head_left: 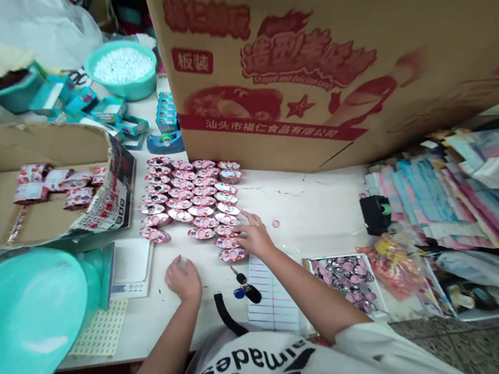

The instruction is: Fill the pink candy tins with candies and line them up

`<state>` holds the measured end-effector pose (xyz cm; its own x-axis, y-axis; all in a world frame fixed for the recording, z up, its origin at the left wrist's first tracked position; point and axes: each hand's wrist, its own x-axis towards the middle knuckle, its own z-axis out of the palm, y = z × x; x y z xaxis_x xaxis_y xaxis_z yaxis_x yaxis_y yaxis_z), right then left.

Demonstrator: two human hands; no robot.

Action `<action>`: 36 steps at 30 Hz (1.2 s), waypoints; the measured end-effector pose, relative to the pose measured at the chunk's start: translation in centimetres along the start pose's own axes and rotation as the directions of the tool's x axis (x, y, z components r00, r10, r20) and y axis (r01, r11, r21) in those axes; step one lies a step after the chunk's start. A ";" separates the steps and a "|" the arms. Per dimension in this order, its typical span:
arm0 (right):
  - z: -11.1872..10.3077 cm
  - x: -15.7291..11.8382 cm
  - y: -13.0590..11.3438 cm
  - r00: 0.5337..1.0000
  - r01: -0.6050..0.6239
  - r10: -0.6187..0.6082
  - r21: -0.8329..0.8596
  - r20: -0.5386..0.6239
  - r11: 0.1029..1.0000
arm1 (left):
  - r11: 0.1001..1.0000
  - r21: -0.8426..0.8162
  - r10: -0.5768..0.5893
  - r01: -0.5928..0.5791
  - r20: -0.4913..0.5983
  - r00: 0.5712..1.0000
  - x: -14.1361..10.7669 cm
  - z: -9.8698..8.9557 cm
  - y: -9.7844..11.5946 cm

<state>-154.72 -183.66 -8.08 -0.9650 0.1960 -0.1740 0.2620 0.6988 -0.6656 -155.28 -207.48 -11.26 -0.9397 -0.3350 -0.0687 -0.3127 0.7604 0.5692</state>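
1. A big cardboard box (341, 48) printed in red fills the far right of the surface (317, 202) and walls off the far side of the work area.
2. A turquoise basin (21, 327) sits at the near left, overhanging the edge; just beyond it lies an open carton (19, 184) with a few pink packets inside.
3. On the right lies a heap of flat packets in clear sleeves (461, 193), with a small black device (375, 214) at its left edge.
4. The round pink-lidded cups (188, 196) lie in tight rows in the middle of the surface, touching one another. They look light and thin-walled, with foil lids that would likely dent or slip, so the rim is the safer place to take hold.
5. A tray of small round discs (344, 273) sits near the right forearm, and a lined sheet (265, 294) with keys (246, 289) lies between the arms.
6. The right hand (253, 236) rests with its fingers spread on the nearest cups at the right end of the rows, touching but not clearly gripping any.
7. The left hand (183, 279) is curled loosely closed on the bare surface, just near of the rows; whether it holds anything I cannot tell.
8. One loose pink disc (275, 223) lies just right of the right hand.
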 end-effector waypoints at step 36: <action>0.0 0.2 -0.4 0.998 -0.052 0.056 0.106 -0.031 0.993 | 0.459 0.091 0.642 -0.884 0.654 0.401 13.7 -9.3 6.1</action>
<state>-155.01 -183.91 -7.82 -0.9481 0.2562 -0.1883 0.3097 0.6106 -0.7289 -168.79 -212.66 -1.11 -0.6676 0.7176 -0.1984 0.6743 0.6957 0.2477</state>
